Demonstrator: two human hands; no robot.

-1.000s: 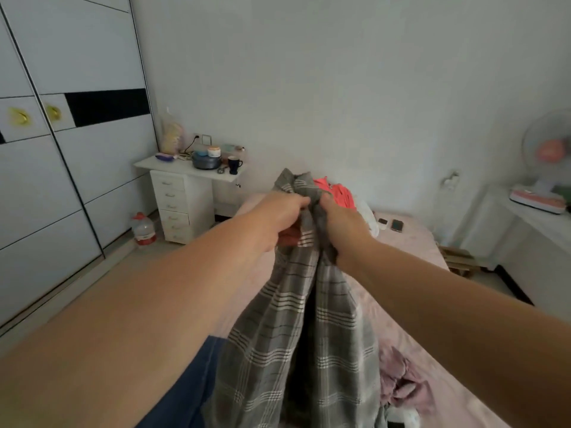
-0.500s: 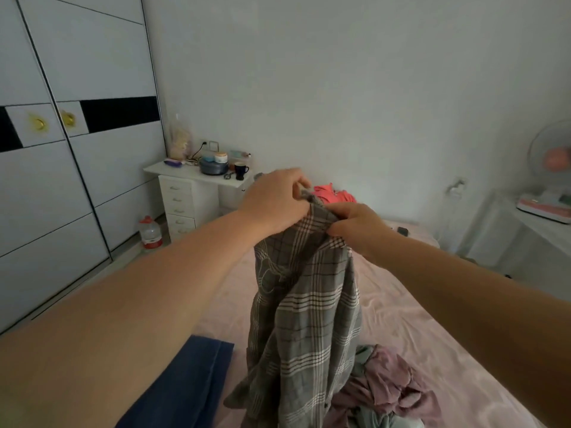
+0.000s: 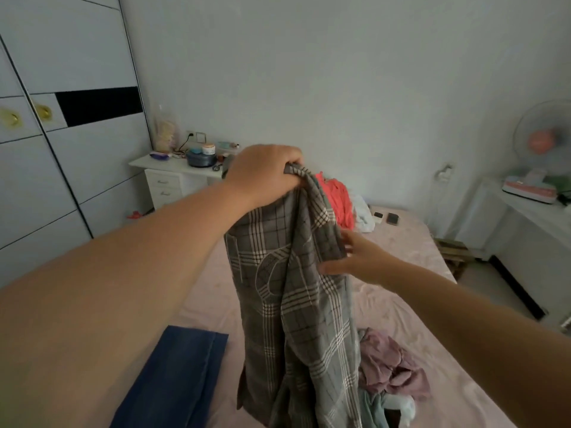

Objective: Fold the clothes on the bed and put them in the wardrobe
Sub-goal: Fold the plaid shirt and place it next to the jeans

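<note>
Above the bed (image 3: 401, 257), left hand (image 3: 262, 174) grips hanging grey plaid garment (image 3: 293, 288), right hand (image 3: 358, 257) spread

Shirt (image 3: 296, 288) showing grey plaid with white and dark lines. Jeans (image 3: 176, 378) lying dark blue on pink sheet (image 3: 408, 273); mauve heap (image 3: 389, 366) and coral garment (image 3: 340, 199) showing too. Wardrobe (image 3: 61, 143) standing white, black band, gold handles.

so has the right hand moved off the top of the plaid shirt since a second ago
Yes. The right hand has dropped from beside the left hand down the plaid shirt, fingers now spread.
</note>
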